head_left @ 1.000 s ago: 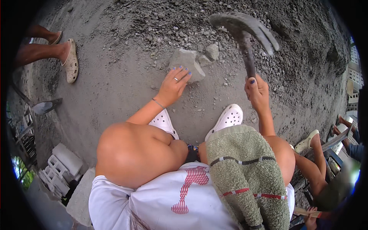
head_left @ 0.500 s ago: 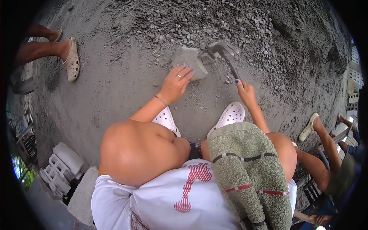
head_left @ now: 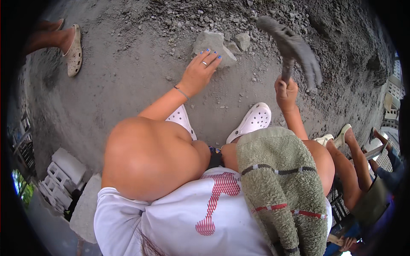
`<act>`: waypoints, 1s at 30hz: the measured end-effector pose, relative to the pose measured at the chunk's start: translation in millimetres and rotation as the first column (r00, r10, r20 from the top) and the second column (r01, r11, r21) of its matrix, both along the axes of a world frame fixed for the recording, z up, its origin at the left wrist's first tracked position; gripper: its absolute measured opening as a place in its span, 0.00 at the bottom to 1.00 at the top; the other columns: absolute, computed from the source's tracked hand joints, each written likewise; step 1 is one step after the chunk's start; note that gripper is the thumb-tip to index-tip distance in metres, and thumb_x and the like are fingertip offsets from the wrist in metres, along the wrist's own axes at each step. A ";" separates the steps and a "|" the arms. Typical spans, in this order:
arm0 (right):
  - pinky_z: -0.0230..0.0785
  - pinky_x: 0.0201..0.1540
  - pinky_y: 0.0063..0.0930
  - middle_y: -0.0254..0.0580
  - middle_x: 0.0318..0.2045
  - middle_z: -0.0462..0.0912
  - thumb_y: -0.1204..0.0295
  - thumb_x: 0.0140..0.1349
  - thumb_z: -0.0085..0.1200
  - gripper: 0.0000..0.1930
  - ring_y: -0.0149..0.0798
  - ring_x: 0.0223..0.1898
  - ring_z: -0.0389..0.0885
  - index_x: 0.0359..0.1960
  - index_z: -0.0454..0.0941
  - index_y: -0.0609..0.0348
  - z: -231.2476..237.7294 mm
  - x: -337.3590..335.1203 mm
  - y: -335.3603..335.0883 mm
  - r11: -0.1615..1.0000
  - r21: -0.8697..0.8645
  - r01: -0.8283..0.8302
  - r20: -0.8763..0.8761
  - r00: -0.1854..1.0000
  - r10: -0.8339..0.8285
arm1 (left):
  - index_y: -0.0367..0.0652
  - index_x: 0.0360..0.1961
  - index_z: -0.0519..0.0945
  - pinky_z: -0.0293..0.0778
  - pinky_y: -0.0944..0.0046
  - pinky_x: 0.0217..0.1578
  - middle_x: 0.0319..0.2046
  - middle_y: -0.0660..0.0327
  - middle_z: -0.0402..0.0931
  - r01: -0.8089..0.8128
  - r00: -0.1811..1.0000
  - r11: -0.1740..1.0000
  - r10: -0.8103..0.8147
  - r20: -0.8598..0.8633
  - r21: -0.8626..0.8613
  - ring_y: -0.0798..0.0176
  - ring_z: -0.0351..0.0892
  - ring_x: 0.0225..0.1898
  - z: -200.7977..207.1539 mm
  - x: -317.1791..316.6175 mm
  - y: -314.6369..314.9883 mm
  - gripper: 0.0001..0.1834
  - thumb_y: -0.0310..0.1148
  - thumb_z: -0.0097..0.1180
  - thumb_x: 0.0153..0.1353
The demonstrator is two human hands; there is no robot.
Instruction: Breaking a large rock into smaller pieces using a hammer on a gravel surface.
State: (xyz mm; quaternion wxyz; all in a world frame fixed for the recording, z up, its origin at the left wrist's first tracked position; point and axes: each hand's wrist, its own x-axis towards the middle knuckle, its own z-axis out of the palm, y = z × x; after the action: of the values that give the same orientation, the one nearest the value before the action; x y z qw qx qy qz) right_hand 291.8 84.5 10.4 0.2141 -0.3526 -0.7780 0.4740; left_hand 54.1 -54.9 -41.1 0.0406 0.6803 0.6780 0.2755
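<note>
Flat on a pale grey stone (head_left: 208, 41) rests my left hand (head_left: 200, 72), its fingers stretched out over the near edge. Right beside that stone lie smaller broken chunks (head_left: 242, 41). My right hand (head_left: 286, 91) is wrapped round the handle of a claw hammer (head_left: 290, 45). The hammer is raised off the ground, right of the stone, its head slightly smeared by motion. A green towel (head_left: 273, 170) with dark and red stripes lies over my right thigh.
Loose gravel (head_left: 205, 15) spreads beyond the stone, and a dark gravel heap (head_left: 350, 47) rises at the right. Another person's shoe (head_left: 74, 51) stands at the far left. More people's legs (head_left: 354, 162) are at the right. Concrete blocks (head_left: 57, 181) stack at the lower left.
My right hand has lifted the hammer from beside the stone, up and to the right. My left hand stays on the stone. A chunk beside it shows more clearly.
</note>
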 end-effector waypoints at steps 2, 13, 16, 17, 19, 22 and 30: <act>0.61 0.21 0.33 0.49 0.13 0.70 0.55 0.55 0.46 0.20 0.41 0.15 0.69 0.24 0.70 0.64 -34.0 8.7 -11.8 1.000 -0.025 -0.007 0.488 0.873 0.019 | 0.43 0.42 0.72 0.63 0.58 0.48 0.44 0.59 0.68 -0.017 1.000 1.000 0.018 -0.010 0.010 0.53 0.65 0.48 -0.1 0.4 -4.2 0.19 0.25 0.51 0.45; 0.49 0.15 0.18 0.26 0.10 0.62 0.56 0.60 0.39 0.20 0.21 0.14 0.56 0.19 0.67 0.59 66.8 -29.3 5.7 0.982 -0.189 0.027 -0.082 0.996 -0.044 | 0.42 0.43 0.71 0.63 0.57 0.49 0.44 0.58 0.68 -0.004 1.000 1.000 0.004 0.017 0.000 0.53 0.65 0.49 -6.3 -0.3 -2.5 0.20 0.25 0.52 0.44; 0.51 0.15 0.20 0.28 0.11 0.64 0.53 0.59 0.38 0.22 0.23 0.13 0.61 0.19 0.67 0.60 58.4 -28.4 5.5 0.991 -0.064 -0.117 -0.359 0.929 0.086 | 0.45 0.45 0.71 0.63 0.57 0.49 0.46 0.59 0.67 -0.015 1.000 0.999 0.015 0.010 -0.037 0.54 0.64 0.50 4.8 -2.0 -5.9 0.23 0.25 0.54 0.43; 0.51 0.15 0.20 0.28 0.11 0.64 0.53 0.59 0.38 0.22 0.23 0.13 0.61 0.19 0.67 0.60 42.0 -19.5 1.0 0.992 -0.058 -0.114 -0.356 0.930 0.086 | 0.45 0.45 0.71 0.63 0.57 0.49 0.46 0.59 0.67 -0.012 1.000 0.999 0.013 0.012 -0.031 0.54 0.64 0.50 3.7 -1.0 -5.6 0.23 0.25 0.54 0.43; 0.59 0.18 0.29 0.45 0.10 0.68 0.51 0.55 0.45 0.24 0.37 0.13 0.68 0.21 0.68 0.65 -11.5 3.5 -10.5 0.998 0.054 -0.013 0.134 0.991 0.005 | 0.44 0.44 0.71 0.63 0.57 0.49 0.45 0.60 0.67 -0.006 1.000 1.000 0.006 0.009 -0.021 0.54 0.64 0.50 1.1 0.2 -5.3 0.23 0.25 0.54 0.43; 0.63 0.25 0.35 0.55 0.15 0.72 0.53 0.53 0.46 0.22 0.49 0.20 0.73 0.25 0.72 0.65 -55.8 5.3 -21.4 0.999 -0.040 -0.005 0.625 0.780 0.029 | 0.44 0.44 0.72 0.64 0.58 0.49 0.45 0.60 0.68 -0.022 0.999 1.000 0.022 -0.029 0.000 0.54 0.64 0.49 -2.2 0.3 -5.7 0.22 0.25 0.54 0.42; 0.50 0.14 0.20 0.28 0.10 0.62 0.55 0.58 0.42 0.21 0.23 0.13 0.60 0.18 0.66 0.61 24.2 -15.1 -0.3 0.930 -0.335 0.152 0.232 0.970 -0.075 | 0.42 0.42 0.72 0.64 0.58 0.48 0.44 0.59 0.68 -0.020 1.000 1.000 0.020 0.006 0.002 0.53 0.65 0.48 -3.9 -0.2 -3.2 0.19 0.25 0.52 0.45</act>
State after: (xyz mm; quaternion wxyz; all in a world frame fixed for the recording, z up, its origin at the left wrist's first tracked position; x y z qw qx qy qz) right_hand 276.7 84.2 34.6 0.0896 -0.4789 -0.6777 0.5507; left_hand 53.9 -58.1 -45.1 0.0389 0.6727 0.6843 0.2786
